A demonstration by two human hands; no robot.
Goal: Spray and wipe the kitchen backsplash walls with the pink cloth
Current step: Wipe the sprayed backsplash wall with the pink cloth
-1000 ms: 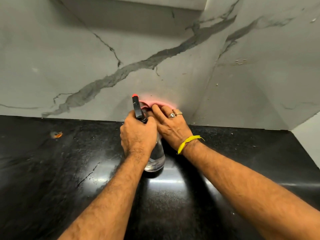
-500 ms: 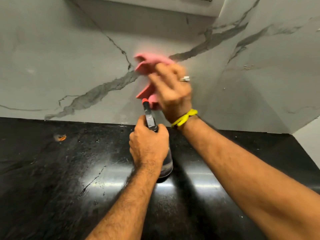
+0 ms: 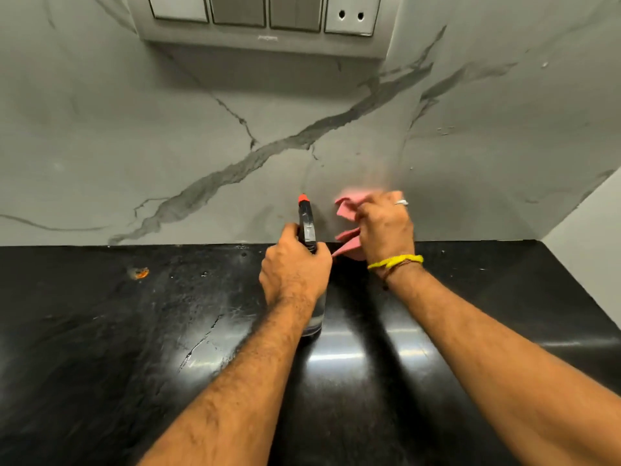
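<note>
My right hand (image 3: 386, 227) grips the crumpled pink cloth (image 3: 347, 215) and presses it against the grey marble backsplash (image 3: 201, 136), low down, just above the counter; the hand is motion-blurred. My left hand (image 3: 294, 270) is closed around a clear spray bottle (image 3: 307, 227) with a black head and an orange nozzle tip. The bottle stands upright on the black counter (image 3: 100, 331), left of the cloth, nozzle pointing at the wall. The bottle's body is mostly hidden by my hand.
A grey switch and socket panel (image 3: 265, 18) is mounted on the wall above. The backsplash turns a corner at the right (image 3: 504, 129), where the counter ends against a side wall. A small orange scrap (image 3: 141, 272) lies on the counter at the left.
My right hand swept the pink cloth up the wall, then back down and slightly right to just above the counter. The left hand stayed on the bottle. The view tilted up, revealing the switch panel.
</note>
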